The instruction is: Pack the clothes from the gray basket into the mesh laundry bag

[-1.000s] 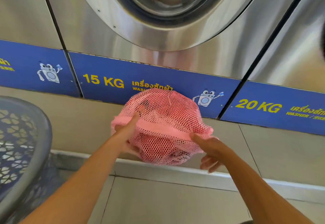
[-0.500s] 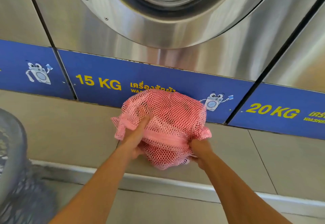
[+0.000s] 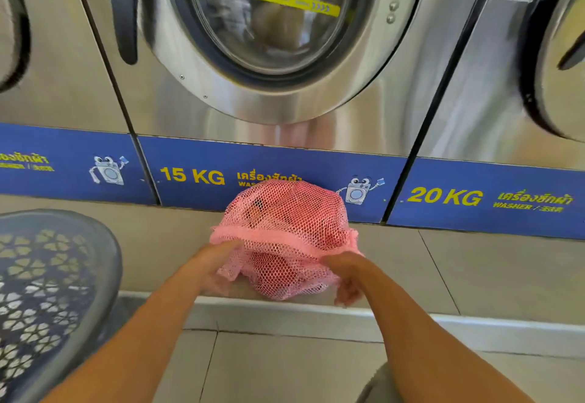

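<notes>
A pink mesh laundry bag, bulging with clothes, rests on the tiled ledge below the 15 KG washer. My left hand grips its left lower side by the pink band. On the right lower side my right hand holds the mesh, fingers curled under it. The gray basket with flower-shaped holes stands at the lower left; its inside is not visible.
Steel washing machines fill the background; the middle one has a round closed glass door. A blue label strip runs below them. A raised tiled step and the tiled floor lie in front.
The view has tilted up and the basket has come back into sight at the left. My hands have shifted lower on the bag, which stays on the ledge.
</notes>
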`<act>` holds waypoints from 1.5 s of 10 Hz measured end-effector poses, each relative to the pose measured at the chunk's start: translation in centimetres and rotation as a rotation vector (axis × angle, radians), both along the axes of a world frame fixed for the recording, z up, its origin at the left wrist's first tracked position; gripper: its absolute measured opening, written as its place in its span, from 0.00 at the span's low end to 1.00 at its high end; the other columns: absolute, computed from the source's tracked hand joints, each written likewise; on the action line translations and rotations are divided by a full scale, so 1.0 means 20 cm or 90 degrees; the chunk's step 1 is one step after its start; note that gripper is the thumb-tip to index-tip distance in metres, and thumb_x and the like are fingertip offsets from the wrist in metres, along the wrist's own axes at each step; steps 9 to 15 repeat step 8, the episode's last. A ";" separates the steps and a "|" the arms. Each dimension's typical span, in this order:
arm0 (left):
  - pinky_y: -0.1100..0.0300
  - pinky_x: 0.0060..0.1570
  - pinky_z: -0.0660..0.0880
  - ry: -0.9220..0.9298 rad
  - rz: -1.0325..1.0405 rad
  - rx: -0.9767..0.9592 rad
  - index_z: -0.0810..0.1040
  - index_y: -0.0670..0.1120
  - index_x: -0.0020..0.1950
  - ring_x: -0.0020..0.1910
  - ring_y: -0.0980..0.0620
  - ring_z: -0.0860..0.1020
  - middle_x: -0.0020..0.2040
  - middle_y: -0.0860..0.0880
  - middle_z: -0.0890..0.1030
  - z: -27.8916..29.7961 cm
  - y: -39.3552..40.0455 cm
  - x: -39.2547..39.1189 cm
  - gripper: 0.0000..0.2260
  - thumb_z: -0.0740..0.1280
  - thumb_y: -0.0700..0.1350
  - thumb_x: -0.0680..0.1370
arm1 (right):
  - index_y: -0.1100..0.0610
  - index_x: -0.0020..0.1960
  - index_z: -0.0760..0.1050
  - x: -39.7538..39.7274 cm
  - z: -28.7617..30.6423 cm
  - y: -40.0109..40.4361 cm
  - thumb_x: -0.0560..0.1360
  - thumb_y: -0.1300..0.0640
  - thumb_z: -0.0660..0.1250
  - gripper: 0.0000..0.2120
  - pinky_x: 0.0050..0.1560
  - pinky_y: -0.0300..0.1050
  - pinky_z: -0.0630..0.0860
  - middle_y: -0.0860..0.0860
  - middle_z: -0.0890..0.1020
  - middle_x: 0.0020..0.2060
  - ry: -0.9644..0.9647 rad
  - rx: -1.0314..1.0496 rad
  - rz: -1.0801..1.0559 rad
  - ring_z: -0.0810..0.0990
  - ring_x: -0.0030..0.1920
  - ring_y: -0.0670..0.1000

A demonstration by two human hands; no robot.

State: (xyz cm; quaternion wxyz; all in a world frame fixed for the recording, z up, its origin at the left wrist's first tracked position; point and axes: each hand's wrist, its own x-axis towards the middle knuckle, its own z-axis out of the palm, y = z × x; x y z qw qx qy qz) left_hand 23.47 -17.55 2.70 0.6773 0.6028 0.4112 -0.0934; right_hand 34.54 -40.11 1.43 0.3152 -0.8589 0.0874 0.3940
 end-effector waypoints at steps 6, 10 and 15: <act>0.54 0.64 0.72 -0.114 -0.258 0.418 0.67 0.52 0.74 0.66 0.47 0.74 0.73 0.49 0.71 -0.09 0.08 0.21 0.24 0.67 0.47 0.78 | 0.55 0.35 0.72 0.19 -0.01 0.49 0.76 0.52 0.62 0.12 0.39 0.46 0.78 0.51 0.77 0.32 -0.474 -0.097 0.170 0.78 0.36 0.53; 0.58 0.62 0.71 0.005 -0.282 0.330 0.70 0.51 0.73 0.66 0.49 0.74 0.71 0.50 0.73 0.01 0.09 0.17 0.22 0.66 0.47 0.79 | 0.60 0.54 0.76 0.12 -0.03 0.61 0.76 0.54 0.64 0.11 0.48 0.51 0.81 0.55 0.79 0.50 -0.368 -0.077 0.203 0.78 0.50 0.56; 0.58 0.62 0.71 0.005 -0.282 0.330 0.70 0.51 0.73 0.66 0.49 0.74 0.71 0.50 0.73 0.01 0.09 0.17 0.22 0.66 0.47 0.79 | 0.60 0.54 0.76 0.12 -0.03 0.61 0.76 0.54 0.64 0.11 0.48 0.51 0.81 0.55 0.79 0.50 -0.368 -0.077 0.203 0.78 0.50 0.56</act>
